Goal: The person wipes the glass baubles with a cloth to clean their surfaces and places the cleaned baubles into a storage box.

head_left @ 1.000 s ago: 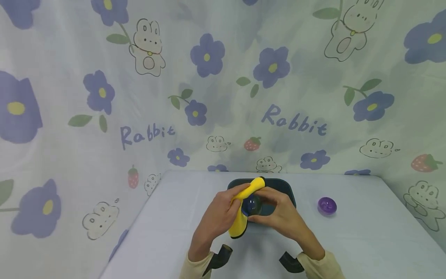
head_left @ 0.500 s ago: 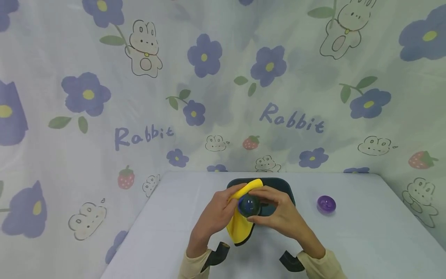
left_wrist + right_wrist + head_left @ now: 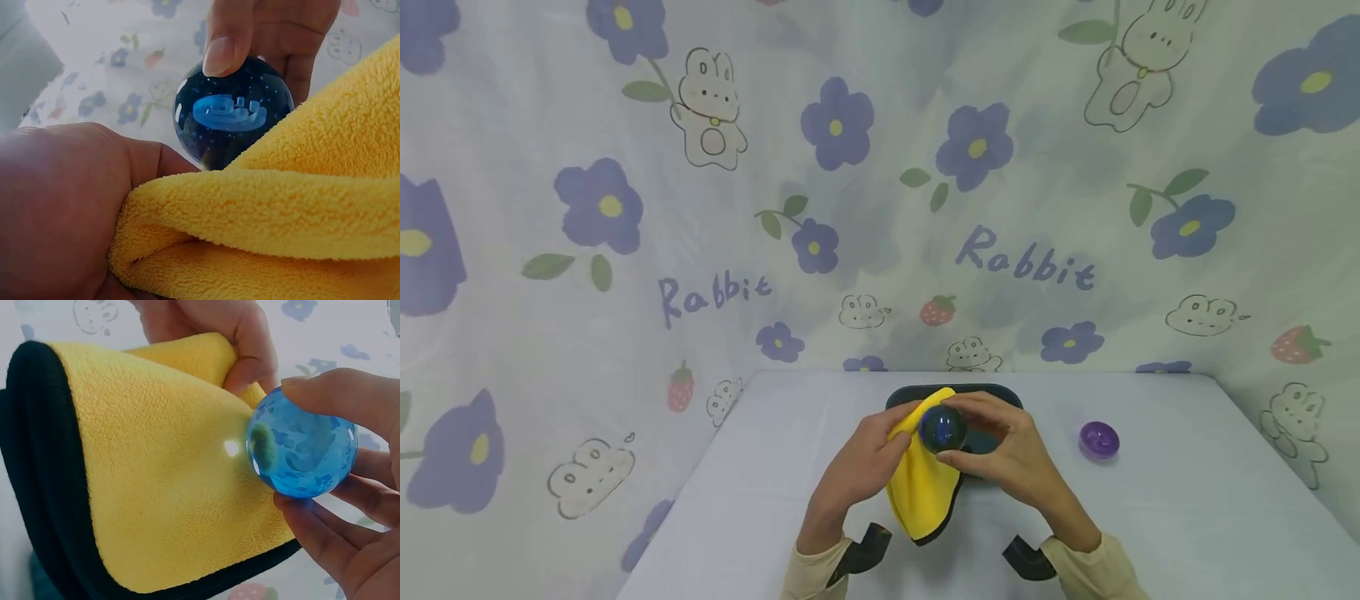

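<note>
Head view: glass ball [image 3: 943,429] at lower centre of frame, pinched by right hand [image 3: 1018,454], thumb opposite fingers. Ball lies frame-left of that palm, between both hands; left hand [image 3: 865,457] grips yellow cloth [image 3: 925,492]. Ball round: no long axis, no pointing end. Cloth hangs lengthwise toward frame bottom. Right wrist view: ball overlaps cloth's right edge; contact uncertain.

Cream sleeves clothe a person's forearms, the left sleeve [image 3: 816,571] and right sleeve [image 3: 1088,568] alike in plain, softly creased fabric, each ending short of the wrist. A stubby black fitting, bent like a pipe elbow, juts inward at either cuff: the left fitting [image 3: 867,550], the right fitting [image 3: 1028,559]. Left hand [image 3: 867,460] and right hand [image 3: 1009,450] are bare; the right thumbnail [image 3: 219,57] is smooth and rounded.
</note>
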A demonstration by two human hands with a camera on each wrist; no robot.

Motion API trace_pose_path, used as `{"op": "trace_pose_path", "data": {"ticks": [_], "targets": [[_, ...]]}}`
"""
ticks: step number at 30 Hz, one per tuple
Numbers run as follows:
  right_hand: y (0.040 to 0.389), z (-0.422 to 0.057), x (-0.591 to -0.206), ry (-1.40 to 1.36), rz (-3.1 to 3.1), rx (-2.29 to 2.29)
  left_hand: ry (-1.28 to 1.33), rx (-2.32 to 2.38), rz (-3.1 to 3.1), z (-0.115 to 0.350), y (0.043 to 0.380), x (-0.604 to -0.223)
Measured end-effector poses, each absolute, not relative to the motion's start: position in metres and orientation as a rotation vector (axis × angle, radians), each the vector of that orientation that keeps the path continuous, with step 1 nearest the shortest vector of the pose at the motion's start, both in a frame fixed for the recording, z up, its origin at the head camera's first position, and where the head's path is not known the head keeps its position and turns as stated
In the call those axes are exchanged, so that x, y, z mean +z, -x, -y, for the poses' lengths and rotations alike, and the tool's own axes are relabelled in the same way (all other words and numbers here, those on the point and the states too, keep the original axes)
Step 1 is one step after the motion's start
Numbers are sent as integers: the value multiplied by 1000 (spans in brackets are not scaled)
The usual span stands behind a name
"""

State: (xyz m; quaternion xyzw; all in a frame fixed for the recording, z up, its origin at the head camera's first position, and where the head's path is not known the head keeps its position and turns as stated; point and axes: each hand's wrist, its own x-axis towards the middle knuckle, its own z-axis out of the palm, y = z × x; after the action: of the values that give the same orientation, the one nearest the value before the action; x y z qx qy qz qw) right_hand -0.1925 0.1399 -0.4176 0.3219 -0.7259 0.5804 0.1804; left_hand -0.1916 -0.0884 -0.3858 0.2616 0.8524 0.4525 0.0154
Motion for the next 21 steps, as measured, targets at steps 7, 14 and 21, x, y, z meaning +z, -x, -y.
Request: {"op": "trace_pose_path", "data": {"ticks": [7, 14, 21], "targets": [[198, -143, -418, -901, 2040, 1682, -772, 1484, -2559, 93, 197, -386], [204, -149, -419, -890, 2100, 1661, -697, 1609, -2402, 98, 204, -389], [206, -157, -417, -893, 2165, 1637, -662, 1696, -2284, 103, 207, -390]]}}
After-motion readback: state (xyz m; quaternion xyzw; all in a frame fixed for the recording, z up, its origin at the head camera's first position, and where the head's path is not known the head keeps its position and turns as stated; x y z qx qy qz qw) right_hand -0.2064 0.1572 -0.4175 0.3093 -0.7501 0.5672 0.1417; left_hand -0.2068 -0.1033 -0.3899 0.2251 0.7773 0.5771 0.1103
